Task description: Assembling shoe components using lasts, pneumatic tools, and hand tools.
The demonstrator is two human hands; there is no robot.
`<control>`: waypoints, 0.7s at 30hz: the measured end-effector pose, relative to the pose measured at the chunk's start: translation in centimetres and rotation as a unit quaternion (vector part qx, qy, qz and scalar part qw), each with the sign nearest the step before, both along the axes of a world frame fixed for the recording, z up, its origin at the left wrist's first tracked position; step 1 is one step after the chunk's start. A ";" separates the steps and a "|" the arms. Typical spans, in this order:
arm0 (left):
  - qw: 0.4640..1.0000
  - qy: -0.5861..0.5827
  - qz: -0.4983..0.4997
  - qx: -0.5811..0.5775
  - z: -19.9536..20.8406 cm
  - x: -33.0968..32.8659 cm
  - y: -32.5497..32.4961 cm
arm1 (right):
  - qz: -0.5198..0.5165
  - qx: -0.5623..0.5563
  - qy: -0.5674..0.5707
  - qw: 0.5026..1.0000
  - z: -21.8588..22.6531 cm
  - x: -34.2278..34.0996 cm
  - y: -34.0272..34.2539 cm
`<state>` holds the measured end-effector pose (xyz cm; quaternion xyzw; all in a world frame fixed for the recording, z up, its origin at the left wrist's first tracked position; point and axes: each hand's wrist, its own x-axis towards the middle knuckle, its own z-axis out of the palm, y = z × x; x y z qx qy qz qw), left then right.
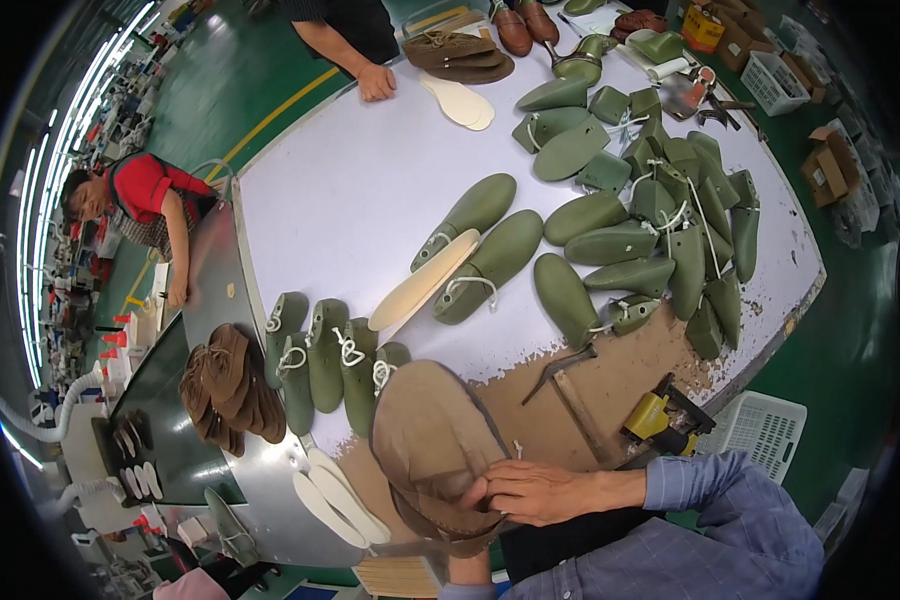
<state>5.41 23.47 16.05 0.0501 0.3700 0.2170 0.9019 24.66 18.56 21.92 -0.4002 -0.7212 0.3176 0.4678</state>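
Note:
A brown shoe upper (425,420), its pale brown side turned up, is held close in front of me at the table's near edge. My right hand (532,490) grips its near right edge, fingers bent over the folded material. From below comes my left hand (470,567), mostly hidden by the upper, holding it from underneath. Just left of the upper lie white insoles (335,497). Beyond it stand several green shoe lasts (327,355) with white cords. Farther off, a cream insole (425,278) rests against a pair of green lasts (495,262).
Many green lasts (620,240) crowd the table's right side. A hammer (582,415), a curved metal tool (558,372) and a yellow staple gun (650,415) lie near my right arm. Stacked brown uppers (232,390) sit left. Co-workers stand at the far edge (375,82) and left (150,195).

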 end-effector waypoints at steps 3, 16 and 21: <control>0.994 0.104 -0.018 0.035 0.5 -3.6 -3.3 | 0.038 -0.021 0.057 0.997 -1.0 0.9 -0.4; 0.481 0.641 -0.229 0.553 2.4 -6.5 -1.0 | -0.409 -0.276 -0.180 0.851 -6.3 10.6 19.3; 0.560 0.646 -0.095 0.510 8.0 -12.8 3.0 | -0.298 -0.262 -0.239 0.886 -9.1 8.8 16.8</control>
